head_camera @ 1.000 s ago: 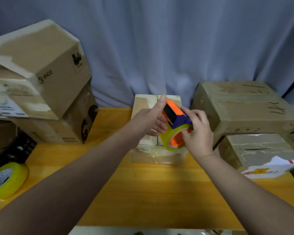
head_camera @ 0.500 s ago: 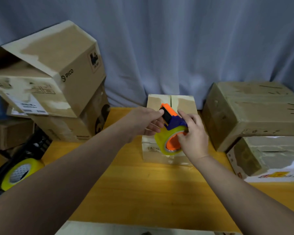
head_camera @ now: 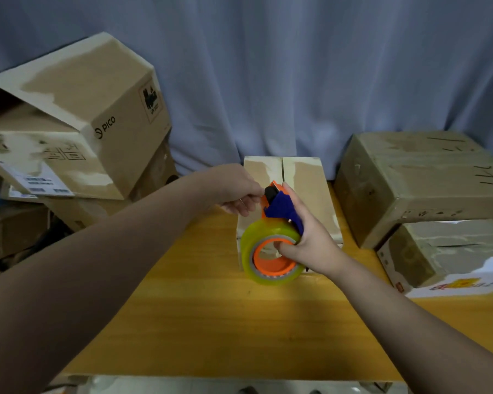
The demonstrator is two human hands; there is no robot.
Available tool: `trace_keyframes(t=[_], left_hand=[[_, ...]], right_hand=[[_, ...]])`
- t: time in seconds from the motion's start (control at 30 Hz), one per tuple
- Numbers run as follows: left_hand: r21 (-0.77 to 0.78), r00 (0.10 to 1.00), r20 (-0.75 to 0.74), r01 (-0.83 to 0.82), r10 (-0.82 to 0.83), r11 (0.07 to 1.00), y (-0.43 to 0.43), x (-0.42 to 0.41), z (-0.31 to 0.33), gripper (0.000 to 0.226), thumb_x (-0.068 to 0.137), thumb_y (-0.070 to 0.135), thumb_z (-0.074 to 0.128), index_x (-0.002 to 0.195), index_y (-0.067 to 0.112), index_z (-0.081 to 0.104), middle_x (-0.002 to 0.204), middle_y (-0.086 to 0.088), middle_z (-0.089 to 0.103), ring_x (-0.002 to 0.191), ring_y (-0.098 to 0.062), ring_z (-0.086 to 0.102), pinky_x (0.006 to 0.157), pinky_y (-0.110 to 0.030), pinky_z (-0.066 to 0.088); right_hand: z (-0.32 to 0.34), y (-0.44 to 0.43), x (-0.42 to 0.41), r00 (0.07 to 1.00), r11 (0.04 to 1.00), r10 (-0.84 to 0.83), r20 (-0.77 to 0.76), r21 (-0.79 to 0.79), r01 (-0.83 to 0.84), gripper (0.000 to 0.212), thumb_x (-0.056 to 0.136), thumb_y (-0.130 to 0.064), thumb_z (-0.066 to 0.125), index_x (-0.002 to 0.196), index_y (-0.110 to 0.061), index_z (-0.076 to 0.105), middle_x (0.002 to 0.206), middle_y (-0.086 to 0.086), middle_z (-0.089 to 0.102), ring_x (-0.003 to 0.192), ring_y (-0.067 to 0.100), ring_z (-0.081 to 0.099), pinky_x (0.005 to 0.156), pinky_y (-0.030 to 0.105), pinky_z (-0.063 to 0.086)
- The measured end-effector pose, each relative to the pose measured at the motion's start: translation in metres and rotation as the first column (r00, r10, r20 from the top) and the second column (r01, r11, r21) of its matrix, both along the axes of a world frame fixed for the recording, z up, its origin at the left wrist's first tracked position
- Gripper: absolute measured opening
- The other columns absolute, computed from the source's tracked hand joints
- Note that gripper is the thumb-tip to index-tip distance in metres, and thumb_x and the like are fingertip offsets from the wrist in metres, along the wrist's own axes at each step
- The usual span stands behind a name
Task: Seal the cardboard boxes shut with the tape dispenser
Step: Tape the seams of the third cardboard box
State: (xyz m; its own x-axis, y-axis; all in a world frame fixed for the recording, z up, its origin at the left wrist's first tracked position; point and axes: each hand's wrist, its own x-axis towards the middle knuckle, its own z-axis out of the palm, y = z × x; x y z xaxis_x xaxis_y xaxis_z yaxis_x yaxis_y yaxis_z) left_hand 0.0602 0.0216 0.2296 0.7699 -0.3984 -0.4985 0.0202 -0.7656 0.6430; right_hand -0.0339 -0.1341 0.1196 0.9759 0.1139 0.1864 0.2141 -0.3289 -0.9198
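Blue curtain [head_camera: 268, 81] backs one yellow bench [head_camera: 211, 322]. One small cardboard box [head_camera: 305, 177] sits mid-bench with its flaps closed. One tape dispenser [head_camera: 271, 234] is held over its near end. The right hand [head_camera: 313, 240] wraps its fingers round the handle, and the left hand [head_camera: 236, 191] pinches the tip. Two boxes [head_camera: 416, 180] are stacked at right, and one PICO box [head_camera: 83, 115] leans at left.

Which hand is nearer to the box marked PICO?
Left. The left hand pinches at the tip of the tape dispenser, toward the PICO box; the right hand grips the dispenser, farther from that box.
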Motion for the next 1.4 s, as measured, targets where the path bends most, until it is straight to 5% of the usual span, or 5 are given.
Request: trace_keyframes(t=[0.23, 0.43, 0.83, 1.1, 1.4], left_hand=[[-0.053, 0.997, 0.065, 0.044, -0.041, 0.998, 0.022, 0.001, -0.016, 0.024, 0.098, 0.024, 0.052, 0.083, 0.008, 0.062, 0.063, 0.003, 0.067, 0.048, 0.000, 0.061, 0.046, -0.012, 0.046], [-0.118, 0.988, 0.156, -0.005, 0.024, 0.993, 0.026, 0.002, -0.037, 0.020, 0.097, 0.023, 0.053, 0.082, 0.012, 0.061, 0.070, 0.003, 0.063, 0.063, -0.006, 0.056, 0.053, -0.013, 0.042], [-0.121, 0.969, 0.032, -0.241, 0.246, 0.963, 0.089, 0.014, -0.098, 0.028, 0.096, 0.027, 0.058, 0.075, 0.007, 0.058, 0.070, -0.007, 0.057, 0.063, -0.017, 0.052, 0.057, -0.023, 0.043], [0.016, 0.887, 0.282, -0.386, 0.366, 0.922, 0.071, -0.002, -0.144, 0.052, 0.087, 0.050, 0.062, 0.061, 0.013, 0.037, 0.061, -0.004, 0.035, 0.055, -0.019, 0.038, 0.051, -0.030, 0.028], [0.054, 0.874, 0.338, -0.389, 0.349, 0.920, 0.070, 0.003, -0.159, 0.050, 0.088, 0.052, 0.060, 0.063, 0.015, 0.035, 0.061, 0.000, 0.035, 0.055, -0.015, 0.038, 0.048, -0.030, 0.024]], right_hand=[[0.033, -0.017, 0.017, 0.999, 0.731, 0.041, -0.008, -0.681, -0.035, 0.100, 0.080, -0.040, 0.069, 0.137, -0.062, -0.010, 0.113, -0.009, 0.037, 0.092, 0.010, 0.049, 0.073, 0.026, 0.047], [0.051, -0.021, 0.027, 0.995, 0.389, 0.084, 0.062, -0.921, 0.024, 0.083, 0.086, -0.067, 0.047, 0.144, -0.053, -0.010, 0.114, -0.001, 0.043, 0.093, 0.013, 0.043, 0.073, 0.023, 0.032], [0.059, -0.042, 0.013, 0.992, -0.004, 0.085, -0.098, -0.995, -0.098, 0.067, 0.093, -0.060, 0.038, 0.149, -0.048, 0.003, 0.125, 0.004, 0.047, 0.110, 0.023, 0.049, 0.089, 0.033, 0.037], [0.047, -0.008, 0.022, 0.984, -0.292, 0.055, -0.167, -0.945, -0.144, 0.059, 0.102, -0.038, 0.038, 0.152, -0.039, 0.006, 0.132, 0.013, 0.042, 0.117, 0.034, 0.045, 0.094, 0.042, 0.035], [0.039, 0.006, 0.024, 0.974, -0.368, -0.024, -0.225, -0.904, -0.218, 0.077, 0.096, -0.019, 0.054, 0.153, -0.031, 0.004, 0.138, 0.018, 0.038, 0.124, 0.038, 0.040, 0.100, 0.049, 0.035]])
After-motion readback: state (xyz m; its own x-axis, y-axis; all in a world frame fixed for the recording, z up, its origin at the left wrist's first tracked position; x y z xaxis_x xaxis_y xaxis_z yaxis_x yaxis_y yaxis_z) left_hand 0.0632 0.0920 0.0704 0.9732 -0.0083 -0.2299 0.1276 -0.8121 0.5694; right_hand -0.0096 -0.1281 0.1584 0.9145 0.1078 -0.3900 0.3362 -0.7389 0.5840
